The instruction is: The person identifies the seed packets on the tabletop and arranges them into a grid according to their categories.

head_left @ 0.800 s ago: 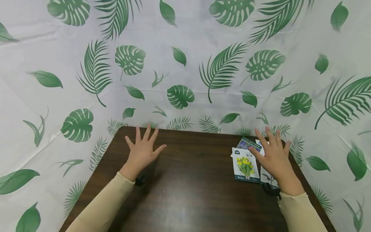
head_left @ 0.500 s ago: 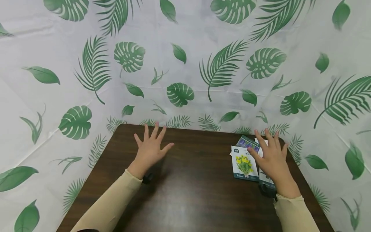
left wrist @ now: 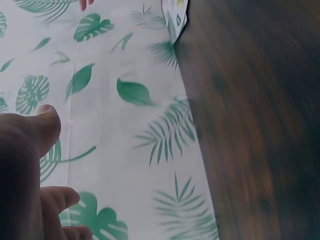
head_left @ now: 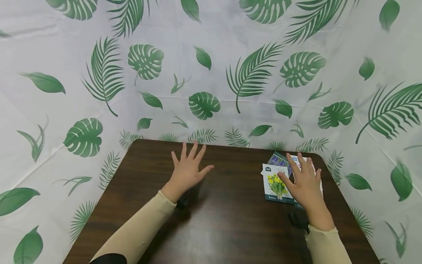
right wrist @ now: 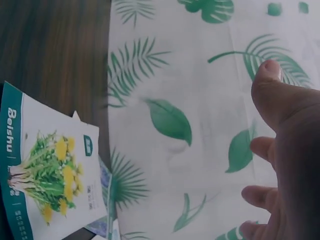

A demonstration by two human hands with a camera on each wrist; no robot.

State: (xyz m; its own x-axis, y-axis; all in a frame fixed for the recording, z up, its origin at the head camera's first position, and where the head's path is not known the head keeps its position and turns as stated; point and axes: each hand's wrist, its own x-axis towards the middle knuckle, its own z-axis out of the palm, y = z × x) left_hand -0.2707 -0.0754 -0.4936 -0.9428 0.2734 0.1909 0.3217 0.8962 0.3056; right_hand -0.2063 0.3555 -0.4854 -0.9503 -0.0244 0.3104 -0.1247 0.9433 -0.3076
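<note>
My left hand (head_left: 186, 172) hovers over the left middle of the brown table with fingers spread and nothing in them. On the right side my right hand (head_left: 306, 185), also spread and holding nothing, hovers above a small group of seed packets. The front packet (head_left: 278, 185) shows a yellow-flowered plant and the word Beishu; the right wrist view shows this yellow-flower packet (right wrist: 52, 180) at lower left. Behind it lies a packet with purple flowers (head_left: 278, 160), partly covered. Another white packet (head_left: 321, 183) is mostly hidden under my right hand.
A dark wooden table (head_left: 224, 220) spreads in front of me, its far edge against a white cloth (head_left: 211, 84) printed with green leaves. The cloth rises behind the table and along both sides. A dark band (head_left: 298, 221) sits at my right wrist.
My left hand has moved to the right, toward the table's middle. The right hand has drifted slightly left and down over the packets. The packets stay put on the table.
</note>
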